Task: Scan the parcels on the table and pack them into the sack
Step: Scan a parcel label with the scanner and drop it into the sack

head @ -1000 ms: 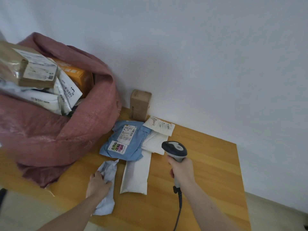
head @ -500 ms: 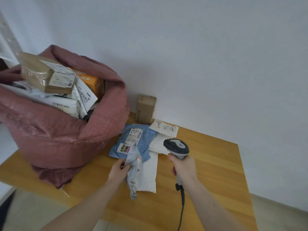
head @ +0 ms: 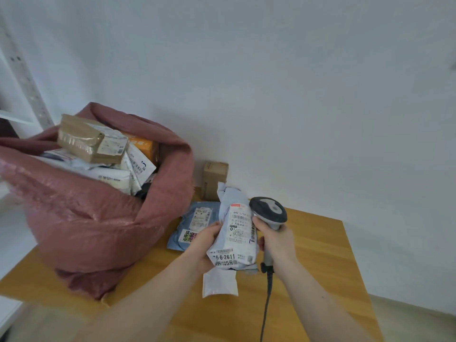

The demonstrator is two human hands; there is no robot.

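1. A crumpled pale grey plastic mailer parcel (head: pixel 234 233) is held upright above the wooden table (head: pixel 320 255), its printed label turned toward the camera.
2. It is gripped from its left side by the left hand (head: pixel 204 240) — fingers curled behind it, thumb at the front edge.
3. A grey handheld barcode scanner (head: pixel 269 211) is clasped by its handle in the right hand (head: pixel 276 240), fingers wrapped fully round; its head is set just beside the label.
4. A blue plastic mailer (head: pixel 195 225), a flat white mailer (head: pixel 219 282) and a small upright cardboard box (head: pixel 214 178) are left on the table.
5. A large pink woven sack (head: pixel 98 218) — already heaped with parcels — is stood at the table's left.
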